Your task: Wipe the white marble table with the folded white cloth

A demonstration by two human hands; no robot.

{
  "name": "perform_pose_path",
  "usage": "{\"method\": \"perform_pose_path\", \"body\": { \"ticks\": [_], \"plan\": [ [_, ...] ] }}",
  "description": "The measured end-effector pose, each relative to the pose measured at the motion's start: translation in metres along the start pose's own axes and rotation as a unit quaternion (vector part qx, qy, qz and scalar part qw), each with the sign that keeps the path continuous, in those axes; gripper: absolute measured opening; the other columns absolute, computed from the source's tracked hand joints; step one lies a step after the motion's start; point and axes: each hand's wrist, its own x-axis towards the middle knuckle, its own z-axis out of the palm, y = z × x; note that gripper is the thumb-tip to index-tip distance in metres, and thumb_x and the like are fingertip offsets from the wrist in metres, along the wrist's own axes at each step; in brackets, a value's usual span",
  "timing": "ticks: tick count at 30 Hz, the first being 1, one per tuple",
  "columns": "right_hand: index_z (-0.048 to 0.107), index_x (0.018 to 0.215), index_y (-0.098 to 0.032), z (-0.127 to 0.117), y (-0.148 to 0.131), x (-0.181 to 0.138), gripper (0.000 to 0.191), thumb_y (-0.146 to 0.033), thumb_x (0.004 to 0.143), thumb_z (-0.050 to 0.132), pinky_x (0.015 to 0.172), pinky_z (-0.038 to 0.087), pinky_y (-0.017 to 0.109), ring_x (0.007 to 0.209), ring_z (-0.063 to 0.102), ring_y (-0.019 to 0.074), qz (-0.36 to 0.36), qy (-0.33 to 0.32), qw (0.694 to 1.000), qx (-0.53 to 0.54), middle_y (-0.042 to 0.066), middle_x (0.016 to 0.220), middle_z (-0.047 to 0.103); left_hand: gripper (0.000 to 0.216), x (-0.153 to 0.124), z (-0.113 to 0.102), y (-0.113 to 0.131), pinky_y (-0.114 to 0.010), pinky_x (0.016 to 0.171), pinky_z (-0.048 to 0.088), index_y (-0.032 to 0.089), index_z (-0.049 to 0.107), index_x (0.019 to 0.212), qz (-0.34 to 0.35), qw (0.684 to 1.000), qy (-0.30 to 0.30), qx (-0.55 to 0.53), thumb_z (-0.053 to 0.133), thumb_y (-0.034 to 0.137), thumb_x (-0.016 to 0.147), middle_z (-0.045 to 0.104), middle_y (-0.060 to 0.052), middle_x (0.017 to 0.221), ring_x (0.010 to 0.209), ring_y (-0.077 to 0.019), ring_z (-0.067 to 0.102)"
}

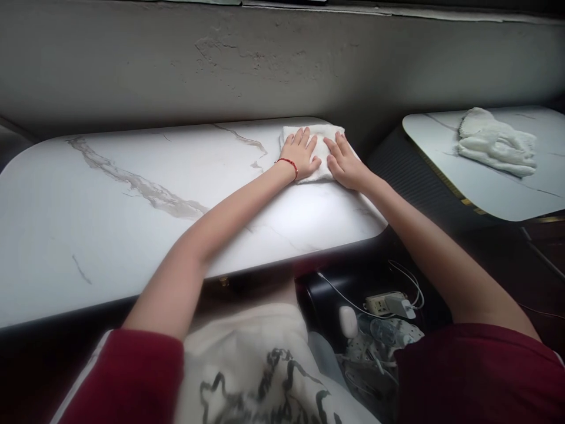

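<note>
A folded white cloth (318, 171) lies flat near the far right corner of the white marbled tabletop (110, 235). My left hand (301, 155), with a red bracelet at the wrist, rests palm down on the cloth's left half, fingers stretched out. On its right edge lies my right hand (346, 162), also palm down with its fingers spread. Both hands press on the cloth from above, and neither grips it. Parts of the cloth are hidden under the palms.
Across a gap to the right stands a second marbled table (507, 197), bearing a crumpled white cloth (498, 144). A grey wall (176, 70) runs behind both. Below, near my lap, are a power strip (378, 304), a charger (401, 307), white cables and a bag (371, 353).
</note>
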Motion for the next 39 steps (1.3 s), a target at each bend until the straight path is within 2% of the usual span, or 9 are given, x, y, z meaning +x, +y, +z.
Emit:
{"method": "perform_pose_path", "body": {
  "ticks": [3, 6, 11, 15, 19, 23, 29, 34, 39],
  "plan": [
    [0.026, 0.161, -0.016, -0.003, -0.019, -0.039, 0.067, -0.048, 0.103, 0.020, 0.126, 0.018, 0.062, 0.159, 0.006, 0.0337, 0.016, 0.012, 1.000, -0.021, 0.010, 0.171, 0.012, 0.069, -0.026, -0.002, 0.017, -0.053, 0.124, 0.020, 0.007, 0.038, 0.155, 0.035, 0.999, 0.000, 0.016, 0.041, 0.036, 0.092, 0.028, -0.017, 0.166, 0.154, -0.0338, 0.024],
    [0.023, 0.162, -0.019, -0.006, -0.037, -0.076, 0.063, -0.043, 0.103, 0.023, 0.125, 0.021, 0.063, 0.159, 0.007, 0.0332, 0.027, 0.029, 0.999, -0.036, 0.009, 0.172, 0.010, 0.068, -0.049, -0.003, 0.034, -0.052, 0.123, 0.022, 0.006, 0.038, 0.155, 0.065, 0.997, -0.003, 0.034, 0.041, 0.036, 0.094, 0.029, -0.020, 0.165, 0.154, -0.0342, 0.025],
    [0.017, 0.163, -0.023, -0.014, -0.071, -0.112, 0.064, -0.038, 0.102, 0.026, 0.123, 0.025, 0.068, 0.157, 0.010, 0.0378, 0.040, 0.040, 0.997, -0.060, 0.009, 0.172, 0.011, 0.065, -0.076, -0.011, 0.051, -0.051, 0.122, 0.025, 0.004, 0.040, 0.153, 0.096, 0.993, -0.014, 0.063, 0.041, 0.037, 0.098, 0.031, -0.022, 0.164, 0.152, -0.0359, 0.029],
    [0.006, 0.165, -0.023, -0.014, -0.107, -0.130, 0.067, -0.034, 0.102, 0.025, 0.121, 0.026, 0.072, 0.157, 0.007, 0.0411, 0.029, 0.035, 0.996, -0.077, 0.010, 0.172, 0.006, 0.065, -0.108, -0.020, 0.050, -0.050, 0.122, 0.027, 0.003, 0.041, 0.153, 0.119, 0.990, -0.020, 0.077, 0.039, 0.040, 0.099, 0.033, -0.023, 0.162, 0.152, -0.0366, 0.030],
    [-0.002, 0.164, -0.033, -0.007, -0.132, -0.133, 0.069, -0.038, 0.102, 0.028, 0.118, 0.029, 0.076, 0.157, 0.006, 0.0417, 0.051, 0.022, 0.998, -0.037, 0.005, 0.172, 0.000, 0.065, -0.134, -0.025, 0.035, -0.049, 0.122, 0.028, 0.005, 0.044, 0.152, 0.121, 0.991, -0.002, 0.065, 0.042, 0.042, 0.098, 0.035, -0.023, 0.162, 0.152, -0.0356, 0.031],
    [0.003, 0.164, -0.034, 0.004, -0.134, -0.103, 0.068, -0.039, 0.102, 0.029, 0.119, 0.025, 0.075, 0.157, 0.004, 0.0404, 0.045, 0.014, 0.999, -0.005, 0.004, 0.172, 0.000, 0.064, -0.132, -0.030, 0.009, -0.049, 0.122, 0.028, 0.006, 0.044, 0.152, 0.090, 0.994, 0.010, 0.060, 0.042, 0.041, 0.098, 0.035, -0.021, 0.162, 0.152, -0.0346, 0.031],
    [0.020, 0.161, -0.026, 0.027, -0.116, -0.012, 0.062, -0.041, 0.101, 0.026, 0.124, 0.016, 0.069, 0.158, 0.002, 0.0376, -0.013, 0.004, 1.000, -0.021, 0.008, 0.171, 0.007, 0.063, -0.095, -0.037, -0.052, -0.049, 0.122, 0.025, 0.007, 0.045, 0.151, 0.036, 0.998, 0.020, 0.037, 0.044, 0.039, 0.097, 0.033, -0.022, 0.162, 0.152, -0.0347, 0.030],
    [0.020, 0.161, -0.022, 0.050, -0.108, 0.062, 0.065, -0.047, 0.102, 0.024, 0.124, 0.013, 0.070, 0.158, 0.003, 0.0385, -0.044, -0.013, 0.998, -0.035, 0.010, 0.170, 0.015, 0.062, -0.070, -0.040, -0.105, -0.050, 0.122, 0.023, 0.015, 0.047, 0.151, -0.005, 0.999, 0.043, 0.012, 0.046, 0.039, 0.094, 0.034, -0.017, 0.164, 0.153, -0.0325, 0.029],
    [0.015, 0.163, -0.025, 0.069, -0.112, 0.115, 0.066, -0.050, 0.103, 0.018, 0.122, 0.013, 0.072, 0.157, 0.004, 0.0399, -0.054, -0.002, 0.996, -0.065, 0.007, 0.169, 0.017, 0.062, -0.056, -0.049, -0.143, -0.052, 0.121, 0.024, 0.018, 0.048, 0.150, -0.035, 0.998, 0.054, 0.010, 0.043, 0.042, 0.093, 0.038, -0.012, 0.162, 0.149, -0.0340, 0.034]
  ]
}}
